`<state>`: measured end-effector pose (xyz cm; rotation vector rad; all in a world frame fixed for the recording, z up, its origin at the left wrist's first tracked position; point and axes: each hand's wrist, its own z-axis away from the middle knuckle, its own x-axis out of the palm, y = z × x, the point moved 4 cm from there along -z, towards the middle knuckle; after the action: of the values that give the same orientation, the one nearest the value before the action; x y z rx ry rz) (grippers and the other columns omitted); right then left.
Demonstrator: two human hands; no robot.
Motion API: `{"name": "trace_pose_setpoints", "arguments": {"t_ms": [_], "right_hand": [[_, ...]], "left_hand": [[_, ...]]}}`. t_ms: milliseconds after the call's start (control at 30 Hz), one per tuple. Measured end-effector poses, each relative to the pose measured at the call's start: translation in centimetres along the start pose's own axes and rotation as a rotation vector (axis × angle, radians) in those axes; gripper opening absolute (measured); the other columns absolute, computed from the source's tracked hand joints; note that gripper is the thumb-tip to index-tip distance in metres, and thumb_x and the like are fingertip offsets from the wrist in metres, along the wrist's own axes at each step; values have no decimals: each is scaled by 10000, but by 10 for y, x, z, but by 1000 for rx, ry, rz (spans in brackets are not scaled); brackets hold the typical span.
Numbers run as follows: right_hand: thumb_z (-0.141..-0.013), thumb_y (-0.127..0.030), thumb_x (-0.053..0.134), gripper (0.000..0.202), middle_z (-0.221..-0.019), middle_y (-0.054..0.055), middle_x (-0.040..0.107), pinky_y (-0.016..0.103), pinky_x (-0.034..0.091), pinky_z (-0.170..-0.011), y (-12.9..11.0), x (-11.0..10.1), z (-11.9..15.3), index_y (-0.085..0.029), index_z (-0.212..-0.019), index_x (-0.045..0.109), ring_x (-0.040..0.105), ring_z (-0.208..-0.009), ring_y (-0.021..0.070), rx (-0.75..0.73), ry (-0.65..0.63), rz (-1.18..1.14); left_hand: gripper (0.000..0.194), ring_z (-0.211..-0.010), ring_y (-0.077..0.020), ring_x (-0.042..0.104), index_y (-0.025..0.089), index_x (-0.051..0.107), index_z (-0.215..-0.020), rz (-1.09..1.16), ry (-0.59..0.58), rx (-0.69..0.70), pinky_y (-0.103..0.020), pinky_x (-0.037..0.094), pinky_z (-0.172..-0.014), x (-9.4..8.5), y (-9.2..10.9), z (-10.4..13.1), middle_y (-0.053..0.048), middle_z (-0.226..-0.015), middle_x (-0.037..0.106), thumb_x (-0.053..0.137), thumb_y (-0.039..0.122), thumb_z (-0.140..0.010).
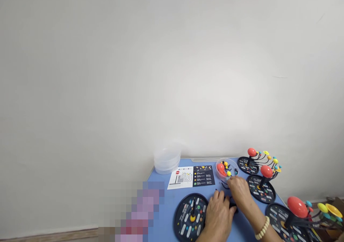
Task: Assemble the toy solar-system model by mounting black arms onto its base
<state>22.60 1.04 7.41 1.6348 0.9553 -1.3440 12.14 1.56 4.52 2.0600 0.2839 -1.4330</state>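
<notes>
My left hand is closed around a black plastic piece, mostly hidden by the fingers. Its wrist lies over the right rim of a round black base, which has printed labels, a yellow centre and a thin upright pin. Just right of it, my right hand, with a beaded bracelet on the wrist, has its fingers pressed together; what they hold is hidden. Beyond the fingers lie thin black curved rods and a clear bowl of red, yellow and black parts.
On the blue table are an instruction sheet and stacked clear bowls. Along the right side stand three solar system models: a far one, a middle one and a near one. A wall rises behind.
</notes>
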Motion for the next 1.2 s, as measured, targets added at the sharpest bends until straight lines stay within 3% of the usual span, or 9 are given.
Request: {"name": "trace_pose_setpoints", "arguments": {"t_ms": [167,367,567,900,1200], "right_hand": [[-874,-30,460,314,-932,112,751,247,481,-719,0,3,-2,-180,-882,736,703,-911,233,17,-8,15],[-880,-48,455,296,-924,110,746,240,480,-712,4,2,3,-170,-925,721,705,-886,217,44,-11,10],[-901,-79,443,291,-967,83,735,241,463,-766,-1,5,7,-180,-939,714,676,-955,216,-24,2,-30],[-907,-131,460,266,-919,59,728,229,421,-688,-6,1,7,-198,-846,710,668,-872,192,-126,8,-124],[-907,-136,438,306,-949,91,735,265,423,-749,23,-1,1,-202,-873,735,650,-946,228,-97,-15,-128]], "left_hand": [[303,-1089,-323,527,143,698,-1121,47,10,22,-463,433,-922,4,-2,2,-137,-1156,649,507,230,-902],[340,-1204,-343,484,112,663,-1190,58,-92,-36,-490,392,-1013,-4,2,3,-158,-1287,598,503,223,-911],[300,-1199,-340,510,130,681,-1145,71,-80,-33,-488,417,-1009,-7,2,4,-145,-1257,619,538,216,-896],[346,-1193,-315,521,134,646,-1199,154,-84,-34,-463,397,-1048,-9,0,5,-123,-1264,624,546,178,-870],[342,-1231,-308,489,119,635,-1204,124,-172,-31,-439,374,-1074,-16,3,7,-119,-1310,594,521,206,-894]]}}
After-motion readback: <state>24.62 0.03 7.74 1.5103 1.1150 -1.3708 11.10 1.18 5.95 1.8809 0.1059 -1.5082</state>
